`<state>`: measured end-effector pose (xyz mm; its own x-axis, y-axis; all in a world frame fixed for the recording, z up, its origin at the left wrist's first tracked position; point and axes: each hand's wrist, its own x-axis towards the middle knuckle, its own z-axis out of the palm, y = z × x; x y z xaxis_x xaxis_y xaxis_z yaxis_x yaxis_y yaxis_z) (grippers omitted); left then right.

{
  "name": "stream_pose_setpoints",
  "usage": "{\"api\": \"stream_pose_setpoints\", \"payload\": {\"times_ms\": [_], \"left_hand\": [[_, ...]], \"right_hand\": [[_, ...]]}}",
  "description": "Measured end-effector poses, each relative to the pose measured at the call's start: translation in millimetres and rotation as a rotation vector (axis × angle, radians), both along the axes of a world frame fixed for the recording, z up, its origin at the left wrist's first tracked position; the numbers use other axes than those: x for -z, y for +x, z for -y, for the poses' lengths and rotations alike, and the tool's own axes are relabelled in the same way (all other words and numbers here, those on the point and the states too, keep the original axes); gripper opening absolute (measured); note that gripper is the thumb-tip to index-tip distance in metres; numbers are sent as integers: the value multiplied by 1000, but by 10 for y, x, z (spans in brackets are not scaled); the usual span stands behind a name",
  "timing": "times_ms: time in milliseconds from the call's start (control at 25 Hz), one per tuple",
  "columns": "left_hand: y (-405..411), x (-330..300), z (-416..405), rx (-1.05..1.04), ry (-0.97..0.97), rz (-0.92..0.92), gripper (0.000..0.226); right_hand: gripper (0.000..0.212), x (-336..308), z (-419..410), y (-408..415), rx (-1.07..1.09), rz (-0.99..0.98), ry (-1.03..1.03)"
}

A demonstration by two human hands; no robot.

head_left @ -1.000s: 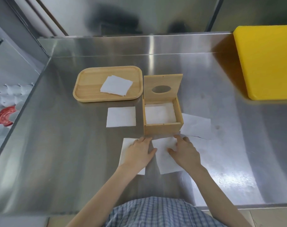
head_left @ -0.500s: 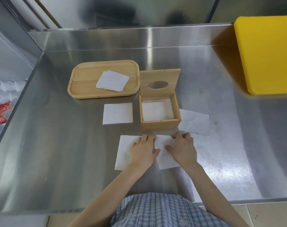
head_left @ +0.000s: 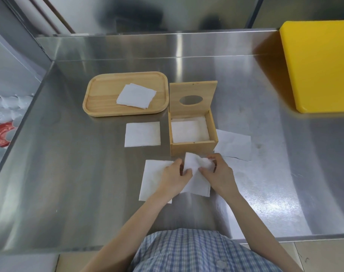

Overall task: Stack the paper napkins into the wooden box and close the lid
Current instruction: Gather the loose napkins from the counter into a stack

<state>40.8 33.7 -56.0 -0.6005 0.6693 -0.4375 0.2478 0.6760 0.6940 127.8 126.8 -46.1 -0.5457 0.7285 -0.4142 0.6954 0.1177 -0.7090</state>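
The wooden box (head_left: 192,148) stands open at mid-table, its lid (head_left: 192,98) with an oval hole upright behind it and white napkins (head_left: 189,131) lying inside. Just in front of it, my left hand (head_left: 176,178) and my right hand (head_left: 220,176) both pinch one white napkin (head_left: 196,167), its far edge lifted and crumpled. A second napkin (head_left: 151,179) lies flat under my left hand. More napkins lie left of the box (head_left: 142,134), right of it (head_left: 234,145), and on the wooden tray (head_left: 136,96).
The wooden tray (head_left: 100,97) sits left of the box lid. A yellow cutting board (head_left: 320,65) fills the far right. The steel table (head_left: 69,173) has a raised back wall and a left edge, beyond which white and red items (head_left: 2,132) lie lower down.
Both hands lay flat on the napkins before; now they pinch the right one and lift its far edge off the table. The camera has shifted slightly.
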Motion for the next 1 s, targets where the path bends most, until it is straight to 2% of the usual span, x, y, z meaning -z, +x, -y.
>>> {"api": "stream_pose_setpoints", "payload": {"times_ms": [40, 160, 240, 360, 600, 680, 760, 880, 1000], "left_hand": [[-22, -33, 26, -52, 33, 77, 27], [-70, -106, 113, -211, 160, 324, 2], [-80, -131, 178, -284, 219, 457, 6], [-103, -109, 270, -325, 210, 510, 12], [-291, -68, 591, -500, 224, 554, 13], [-380, -49, 725, -559, 250, 548, 13], [-456, -50, 856, -622, 282, 532, 12], [-529, -54, 979, -679, 281, 482, 15], [-580, -41, 1055, -722, 312, 503, 14]], "right_hand": [[43, -24, 3, 5, 41, -65, -82], [39, -51, 14, 11, 128, -200, -307], [29, -44, 48, -6, 116, -215, -345], [17, -72, 129, -65, 73, -238, -354], [30, -5, 235, -236, 31, -146, -389], [31, 68, 256, -294, -57, -76, -265], [30, 135, 299, -374, -234, 63, -27], [43, 213, 392, -481, -433, 277, 280], [49, 250, 497, -567, -511, 350, 413]]}}
